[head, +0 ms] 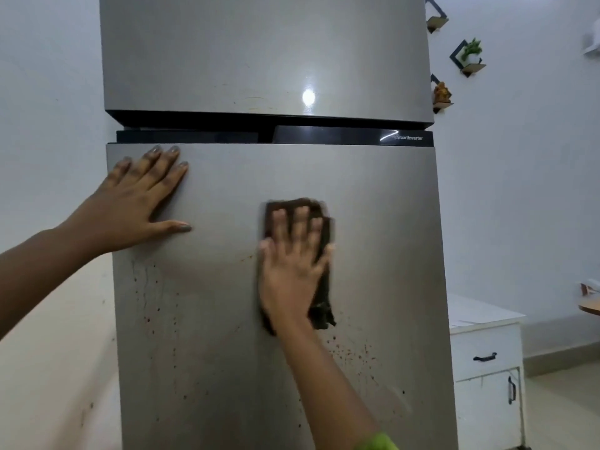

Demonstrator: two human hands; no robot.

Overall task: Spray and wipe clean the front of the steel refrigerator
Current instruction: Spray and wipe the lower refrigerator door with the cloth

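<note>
The steel refrigerator (373,238) fills the middle of the view, with an upper door and a lower door split by a black band. My right hand (292,267) presses a dark brown cloth (319,306) flat against the middle of the lower door, fingers spread over it. My left hand (139,203) lies flat and open on the lower door's top left corner, holding nothing. Reddish-brown specks and drip marks dot the lower door at left (152,306) and below the cloth at right (350,352). No spray bottle is in view.
A white wall runs along the left of the fridge. A white cabinet (487,362) with dark handles stands close on the right. Small wall shelves with a plant (469,58) and a figurine hang at the upper right. A round wooden tabletop edge (589,308) shows far right.
</note>
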